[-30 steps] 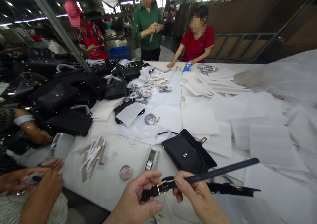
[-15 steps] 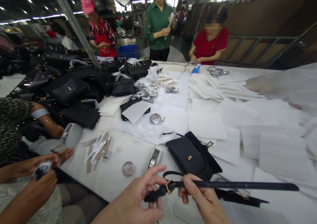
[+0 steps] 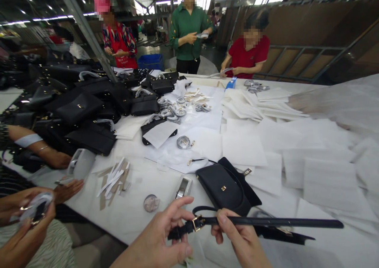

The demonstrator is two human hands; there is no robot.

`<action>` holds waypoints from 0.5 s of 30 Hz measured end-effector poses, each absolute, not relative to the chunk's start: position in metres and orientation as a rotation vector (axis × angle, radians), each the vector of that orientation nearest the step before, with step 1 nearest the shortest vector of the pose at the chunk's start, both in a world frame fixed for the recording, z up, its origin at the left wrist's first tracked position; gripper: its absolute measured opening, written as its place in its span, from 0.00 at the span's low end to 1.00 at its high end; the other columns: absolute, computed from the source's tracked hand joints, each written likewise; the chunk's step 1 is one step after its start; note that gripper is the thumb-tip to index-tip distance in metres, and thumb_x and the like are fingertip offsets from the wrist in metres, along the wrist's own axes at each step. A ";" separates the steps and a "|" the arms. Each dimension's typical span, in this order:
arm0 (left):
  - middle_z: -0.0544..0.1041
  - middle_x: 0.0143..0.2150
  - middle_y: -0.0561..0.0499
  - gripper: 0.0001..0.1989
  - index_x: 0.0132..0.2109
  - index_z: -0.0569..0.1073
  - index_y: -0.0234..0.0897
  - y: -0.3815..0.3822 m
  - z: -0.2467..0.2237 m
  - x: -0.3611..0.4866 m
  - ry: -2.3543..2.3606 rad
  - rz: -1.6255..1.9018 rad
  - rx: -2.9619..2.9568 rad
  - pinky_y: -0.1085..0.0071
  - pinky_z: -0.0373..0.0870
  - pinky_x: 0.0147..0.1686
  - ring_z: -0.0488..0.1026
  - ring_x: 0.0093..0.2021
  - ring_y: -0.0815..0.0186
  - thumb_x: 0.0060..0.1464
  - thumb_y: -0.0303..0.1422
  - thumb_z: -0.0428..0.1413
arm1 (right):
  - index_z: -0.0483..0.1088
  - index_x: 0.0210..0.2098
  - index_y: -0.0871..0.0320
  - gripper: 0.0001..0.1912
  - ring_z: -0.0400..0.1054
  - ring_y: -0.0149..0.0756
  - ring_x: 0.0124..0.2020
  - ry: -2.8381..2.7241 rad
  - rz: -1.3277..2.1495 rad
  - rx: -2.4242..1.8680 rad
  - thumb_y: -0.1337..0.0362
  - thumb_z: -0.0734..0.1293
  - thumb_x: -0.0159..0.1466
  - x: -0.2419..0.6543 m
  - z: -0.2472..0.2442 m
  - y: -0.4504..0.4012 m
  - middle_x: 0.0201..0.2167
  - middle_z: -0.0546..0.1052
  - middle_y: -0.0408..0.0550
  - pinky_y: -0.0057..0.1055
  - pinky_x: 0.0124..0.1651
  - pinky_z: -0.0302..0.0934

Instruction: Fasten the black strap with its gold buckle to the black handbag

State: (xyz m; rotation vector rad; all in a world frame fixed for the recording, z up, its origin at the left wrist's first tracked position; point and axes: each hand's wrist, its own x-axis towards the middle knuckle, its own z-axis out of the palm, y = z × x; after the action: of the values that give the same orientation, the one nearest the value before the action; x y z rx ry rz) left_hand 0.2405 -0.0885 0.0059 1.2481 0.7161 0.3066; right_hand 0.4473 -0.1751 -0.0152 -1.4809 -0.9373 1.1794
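Note:
A black strap (image 3: 278,222) with a gold buckle (image 3: 197,223) stretches across the front of the view, between both my hands. My left hand (image 3: 166,236) grips its looped, buckle end, fingers curled round it. Just right of the buckle, my right hand (image 3: 233,230) pinches the strap between thumb and fingers, and the free end points out to the right. Behind my hands lies a black handbag (image 3: 220,187) with its flap folded back and a gold clasp on its front. Part of another black piece (image 3: 284,234) shows beneath the strap.
White sheets (image 3: 334,177) cover the table's right side. Black bags (image 3: 85,106) are heaped at left. Nearby are a tape dispenser (image 3: 183,187), paper strips (image 3: 115,181), a round dish (image 3: 151,203) and a wrapped coiled strap (image 3: 184,142). A co-worker's hands (image 3: 35,212) hold a wrapped coil at lower left.
My hands and the strap stay in nearly the same pose, shifted slightly left with the whole view. At lower left, the co-worker's hands have moved left with the coil.

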 end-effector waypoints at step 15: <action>0.76 0.35 0.50 0.22 0.47 0.73 0.36 -0.092 -0.018 0.252 0.770 0.352 1.202 0.73 0.62 0.34 0.67 0.33 0.69 0.46 0.40 0.65 | 0.70 0.25 0.59 0.24 0.64 0.31 0.24 -0.913 1.223 -1.450 0.44 0.65 0.62 0.441 -0.006 -0.175 0.22 0.71 0.44 0.28 0.30 0.58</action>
State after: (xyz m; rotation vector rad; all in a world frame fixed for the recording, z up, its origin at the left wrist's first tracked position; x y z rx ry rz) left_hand 0.2523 -0.0923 -0.0178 1.2023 0.7697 0.3517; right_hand 0.4410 -0.1754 -0.0059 -1.4500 -0.9135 1.2226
